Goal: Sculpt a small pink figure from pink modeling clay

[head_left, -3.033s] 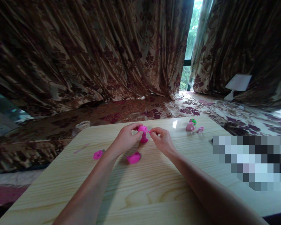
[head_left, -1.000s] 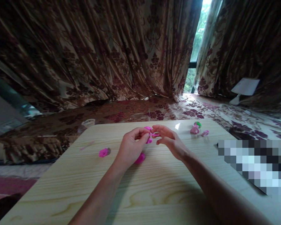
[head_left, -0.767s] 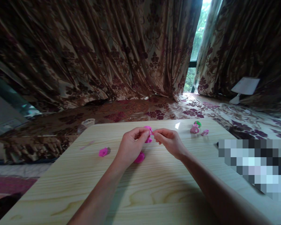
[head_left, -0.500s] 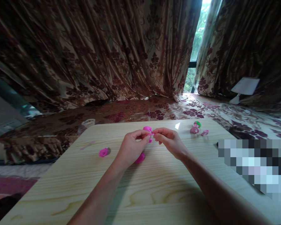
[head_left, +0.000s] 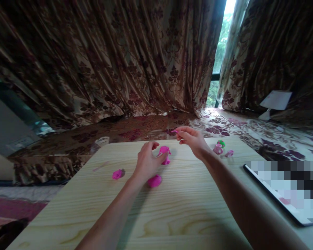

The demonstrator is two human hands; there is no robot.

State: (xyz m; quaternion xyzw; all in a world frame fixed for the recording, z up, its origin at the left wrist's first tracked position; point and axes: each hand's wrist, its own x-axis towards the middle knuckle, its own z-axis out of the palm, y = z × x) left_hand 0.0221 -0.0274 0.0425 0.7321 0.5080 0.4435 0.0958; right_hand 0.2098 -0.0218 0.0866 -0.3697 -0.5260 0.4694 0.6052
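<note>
1. The pink clay-like figure (head_left: 164, 150) stands upright on the desk (head_left: 182, 201)
2. The left hand (head_left: 147, 161), nearer, is just left of the figure, fingers parted wide, thumb overlapping its front; contact I cannot tell
3. The right hand (head_left: 193, 140), beyond and right of the figure, pinches a thin pink strip (head_left: 174, 131), its long axis roughly sideways, free end pointing left

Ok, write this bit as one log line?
left hand: open, by pink figure, contact unclear | right hand: pinching thin pink strip | table: pink lump
</note>
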